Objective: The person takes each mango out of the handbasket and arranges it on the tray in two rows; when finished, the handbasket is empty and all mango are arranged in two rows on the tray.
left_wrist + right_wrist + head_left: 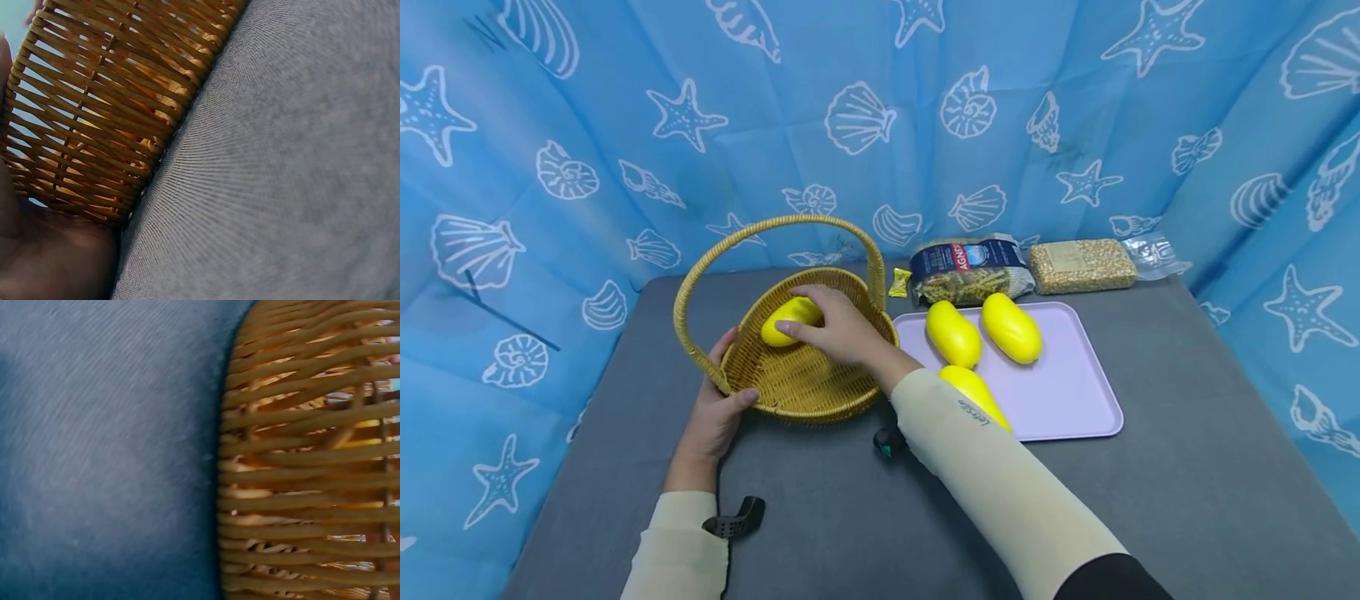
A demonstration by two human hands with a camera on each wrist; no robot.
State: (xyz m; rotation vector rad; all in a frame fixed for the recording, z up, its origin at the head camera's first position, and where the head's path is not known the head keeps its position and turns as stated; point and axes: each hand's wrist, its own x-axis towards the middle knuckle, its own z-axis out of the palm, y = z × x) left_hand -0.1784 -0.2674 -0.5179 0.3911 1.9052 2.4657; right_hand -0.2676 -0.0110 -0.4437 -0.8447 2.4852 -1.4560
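A woven wicker basket (808, 396) with a tall arched handle stands on the table. My left hand (717, 421) grips its left side, thumb over the rim near the foot of the handle. In the left wrist view that hand's palm lies against the woven wall. Reaching inside, my right hand (838, 329) holds a yellow mango (784, 323) between thumb and fingers at the basket's left inner wall. Through the weave in the right wrist view, only slivers of yellow show. Three more mangoes (953, 333) lie on a lilac tray (1075, 392), one partly hidden by my right sleeve.
Behind the tray are a bag of pasta (973, 271) and a clear pack of grains (1082, 265). A small yellow wrapped candy (900, 282) lies beside the pasta. A blue curtain (850, 167) with shell prints surrounds the grey table (820, 517).
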